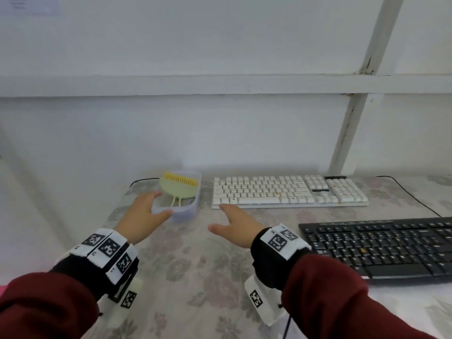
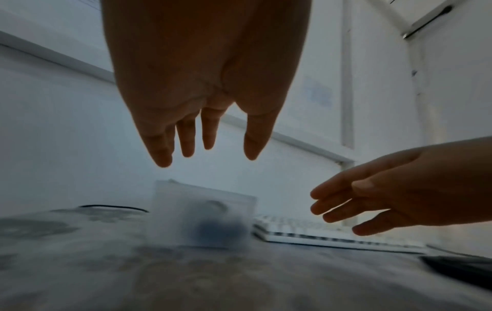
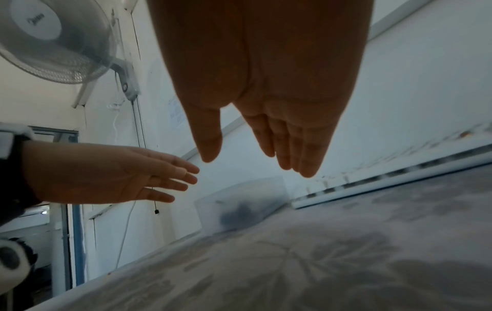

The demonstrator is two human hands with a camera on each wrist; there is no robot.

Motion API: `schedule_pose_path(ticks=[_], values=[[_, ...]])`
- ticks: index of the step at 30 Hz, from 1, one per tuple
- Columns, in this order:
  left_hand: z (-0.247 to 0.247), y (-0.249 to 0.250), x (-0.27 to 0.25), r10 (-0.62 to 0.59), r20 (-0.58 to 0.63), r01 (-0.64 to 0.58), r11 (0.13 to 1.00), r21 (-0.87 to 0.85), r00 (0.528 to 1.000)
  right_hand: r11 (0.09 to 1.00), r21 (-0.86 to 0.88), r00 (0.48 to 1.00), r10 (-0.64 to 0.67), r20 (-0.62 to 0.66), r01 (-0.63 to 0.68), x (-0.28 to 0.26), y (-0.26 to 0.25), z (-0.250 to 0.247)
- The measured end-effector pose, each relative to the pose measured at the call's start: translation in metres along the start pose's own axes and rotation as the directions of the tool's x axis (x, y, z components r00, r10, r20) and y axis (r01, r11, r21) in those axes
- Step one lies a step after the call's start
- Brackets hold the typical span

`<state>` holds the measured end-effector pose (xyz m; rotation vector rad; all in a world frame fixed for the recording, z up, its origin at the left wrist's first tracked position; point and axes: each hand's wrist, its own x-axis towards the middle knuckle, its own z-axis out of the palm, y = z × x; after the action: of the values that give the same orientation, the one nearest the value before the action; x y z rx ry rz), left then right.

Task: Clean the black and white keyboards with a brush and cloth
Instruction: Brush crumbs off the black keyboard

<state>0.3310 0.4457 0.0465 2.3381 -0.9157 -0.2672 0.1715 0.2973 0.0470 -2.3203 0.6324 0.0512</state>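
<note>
Floral cloth covers the desk [image 1: 195, 265]. Left hand [image 1: 140, 215] is over the near end of a clear tub [image 1: 186, 211] — fingers straight and spread, holding nothing. Tub holds a green-yellow brush [image 1: 179, 189]. Right hand [image 1: 238, 223] hovers just beside the tub, fingers straight, empty. White keyboard [image 1: 288, 192] is right of the tub; black keyboard [image 1: 384, 245] is nearer — far right.
</note>
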Motion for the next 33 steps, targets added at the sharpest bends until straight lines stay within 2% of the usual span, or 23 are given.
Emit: schedule_pose_path(ticks=[3, 8, 12, 21, 24, 28, 33], values=[[-0.009, -0.02, 0.022, -0.006, 0.007, 0.006, 0.999, 0.045, 1.0, 0.999, 0.046, 1.0, -0.005, 0.012, 0.004, 0.024, -0.02, 0.016], [-0.013, -0.039, 0.045, -0.079, 0.2, 0.072, 0.997, 0.042, 0.977, 0.992, 0.128, 1.0, 0.007, -0.021, -0.004, 0.063, -0.039, 0.032], [-0.014, -0.038, 0.049, -0.089, 0.282, 0.089, 0.996, 0.014, 0.955, 0.992, 0.121, 0.998, 0.036, -0.048, -0.03, 0.084, -0.043, 0.038], [-0.02, -0.04, 0.045, -0.047, 0.275, 0.066, 0.996, -0.063, 0.96, 0.997, 0.066, 0.995, 0.056, -0.086, -0.05, 0.081, -0.046, 0.038], [-0.024, -0.048, 0.035, -0.037, 0.318, 0.076, 0.991, -0.11, 0.947, 0.999, 0.016, 0.998, 0.042, -0.056, -0.041, 0.069, -0.045, 0.039], [-0.023, -0.062, 0.017, -0.033, 0.3, 0.085, 0.983, -0.162, 0.953, 0.999, -0.024, 1.0, 0.025, -0.015, -0.025, 0.051, -0.046, 0.046], [-0.018, -0.059, -0.014, -0.037, 0.281, 0.11, 0.962, -0.25, 0.959, 1.0, -0.017, 1.0, 0.002, -0.026, -0.003, 0.027, -0.05, 0.055]])
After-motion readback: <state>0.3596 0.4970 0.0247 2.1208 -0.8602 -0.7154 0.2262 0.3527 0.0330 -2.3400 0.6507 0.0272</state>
